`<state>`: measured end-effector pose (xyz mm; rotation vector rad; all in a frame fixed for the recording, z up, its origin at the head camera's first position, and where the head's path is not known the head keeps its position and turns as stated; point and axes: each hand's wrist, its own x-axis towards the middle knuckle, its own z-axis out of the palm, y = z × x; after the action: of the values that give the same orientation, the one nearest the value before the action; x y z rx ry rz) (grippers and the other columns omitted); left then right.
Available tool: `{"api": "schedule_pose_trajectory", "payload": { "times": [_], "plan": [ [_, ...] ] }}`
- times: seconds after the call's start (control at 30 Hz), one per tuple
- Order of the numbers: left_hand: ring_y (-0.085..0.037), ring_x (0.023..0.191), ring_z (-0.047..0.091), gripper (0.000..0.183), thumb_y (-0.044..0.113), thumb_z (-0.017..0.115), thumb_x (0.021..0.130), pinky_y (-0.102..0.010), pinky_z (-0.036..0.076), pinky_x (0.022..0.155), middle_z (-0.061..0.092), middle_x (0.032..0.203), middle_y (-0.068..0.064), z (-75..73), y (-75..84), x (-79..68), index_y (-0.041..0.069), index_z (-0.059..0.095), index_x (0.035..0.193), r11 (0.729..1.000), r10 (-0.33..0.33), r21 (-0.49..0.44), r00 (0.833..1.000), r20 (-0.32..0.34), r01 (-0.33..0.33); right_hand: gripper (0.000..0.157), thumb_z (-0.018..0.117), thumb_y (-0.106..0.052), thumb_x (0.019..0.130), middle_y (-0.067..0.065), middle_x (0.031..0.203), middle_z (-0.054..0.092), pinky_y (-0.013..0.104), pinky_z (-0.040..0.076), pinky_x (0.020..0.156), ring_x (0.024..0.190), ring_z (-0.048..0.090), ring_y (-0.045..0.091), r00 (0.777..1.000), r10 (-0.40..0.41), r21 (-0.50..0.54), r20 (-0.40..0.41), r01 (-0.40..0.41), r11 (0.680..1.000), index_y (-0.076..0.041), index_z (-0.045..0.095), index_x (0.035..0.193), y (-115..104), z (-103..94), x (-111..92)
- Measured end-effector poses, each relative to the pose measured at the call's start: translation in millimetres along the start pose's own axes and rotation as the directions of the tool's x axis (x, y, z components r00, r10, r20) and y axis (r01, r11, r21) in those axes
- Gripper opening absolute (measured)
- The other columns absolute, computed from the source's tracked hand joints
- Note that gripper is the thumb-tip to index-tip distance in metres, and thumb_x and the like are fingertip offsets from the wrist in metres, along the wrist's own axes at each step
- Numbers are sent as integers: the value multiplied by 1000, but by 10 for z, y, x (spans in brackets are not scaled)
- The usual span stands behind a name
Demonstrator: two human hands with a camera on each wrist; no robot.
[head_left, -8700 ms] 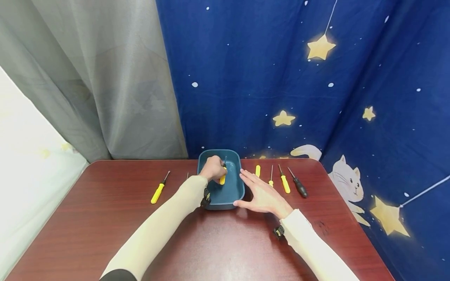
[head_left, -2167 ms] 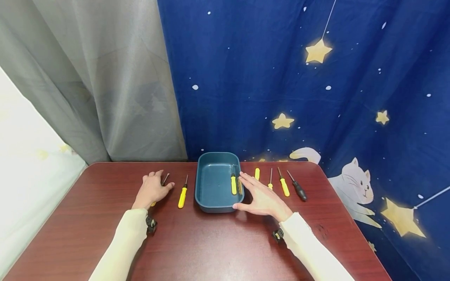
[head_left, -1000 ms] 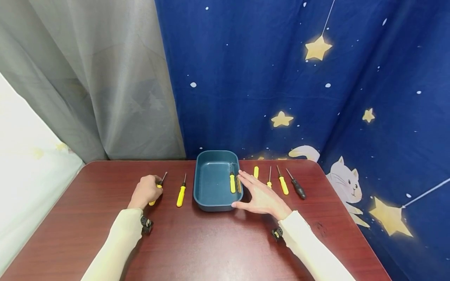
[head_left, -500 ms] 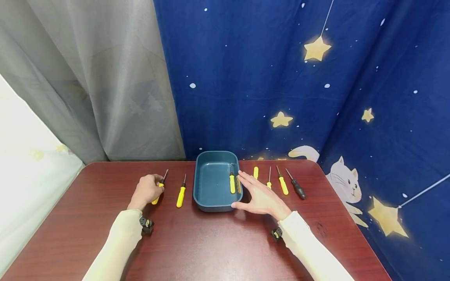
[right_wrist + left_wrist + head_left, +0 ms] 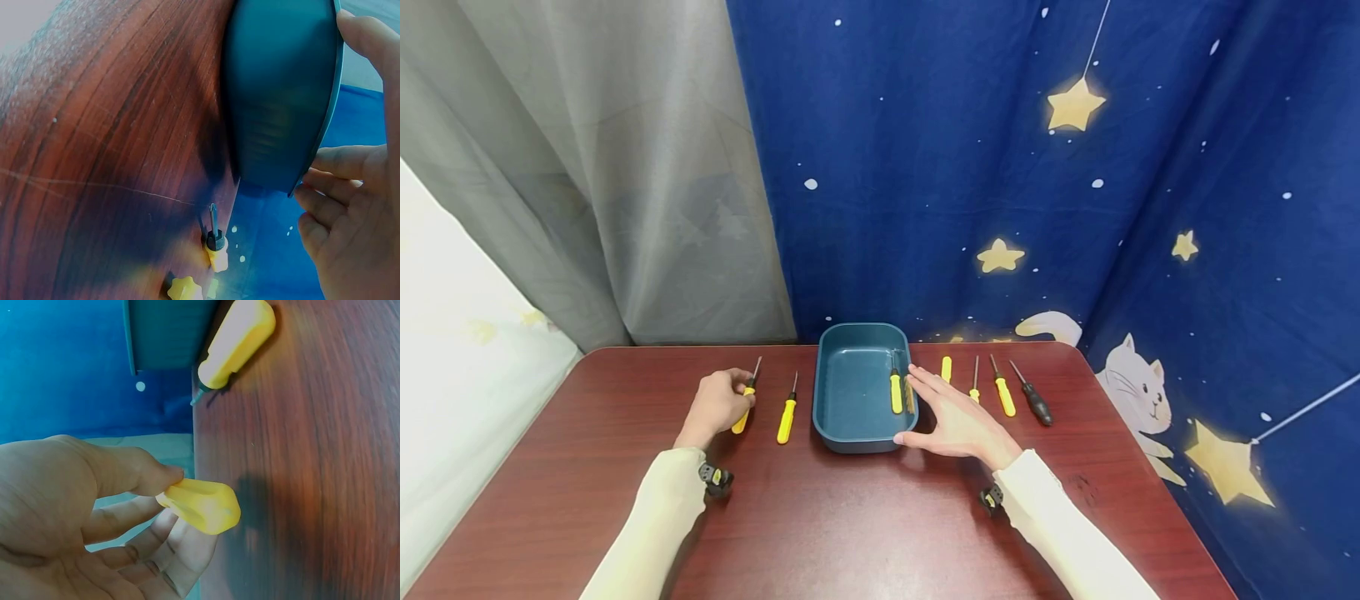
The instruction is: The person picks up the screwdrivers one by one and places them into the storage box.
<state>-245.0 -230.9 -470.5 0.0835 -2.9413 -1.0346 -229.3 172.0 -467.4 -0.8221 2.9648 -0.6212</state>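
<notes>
My left hand point(image 5: 715, 407) pinches a yellow-handled screwdriver point(image 5: 742, 419) between thumb and fingers at the left of the table. Its shaft points toward the far edge; in the left wrist view the yellow handle point(image 5: 209, 509) juts out past the fingers, close over the wood. Just right of it lies another yellow-handled screwdriver point(image 5: 786, 419). A dark teal box point(image 5: 838, 445) stands at the middle of the far edge, with a yellow-handled screwdriver point(image 5: 896, 393) inside along its right wall. My right hand point(image 5: 961, 423) rests at the box's right rim, fingers extended and thumb near the front corner.
Right of the box lie several more screwdrivers: one yellow handle point(image 5: 946, 368) pointing away, a yellow-handled one point(image 5: 1004, 397) and a black-handled one point(image 5: 1039, 405). Behind the reddish-brown table point(image 5: 850, 533) hang a grey curtain point(image 5: 670, 208) and a blue star-patterned curtain point(image 5: 910, 167).
My left hand left the box, where a screwdriver now lies, and went to the leftmost screwdriver. Now it pinches that one, shifted slightly right. My right hand stays at the rim.
</notes>
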Motion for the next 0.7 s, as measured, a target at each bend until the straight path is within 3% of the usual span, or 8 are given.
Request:
{"api": "schedule_pose_trajectory", "payload": {
  "times": [0.7],
  "plan": [
    [-25, 89, 65, 41, 10, 70, 93, -28, 54, 73, 69, 108, -18, 17, 309, 6, -3, 65, 131, 994, 1, -107, 1000, -8, -2, 108, 64, -82, 78, -6, 171, 26, 49, 38, 122, 157, 30, 19, 1000, 17, -2, 17, -17, 1000, -22, 33, 162, -3, -6, 1]
  ]
}}
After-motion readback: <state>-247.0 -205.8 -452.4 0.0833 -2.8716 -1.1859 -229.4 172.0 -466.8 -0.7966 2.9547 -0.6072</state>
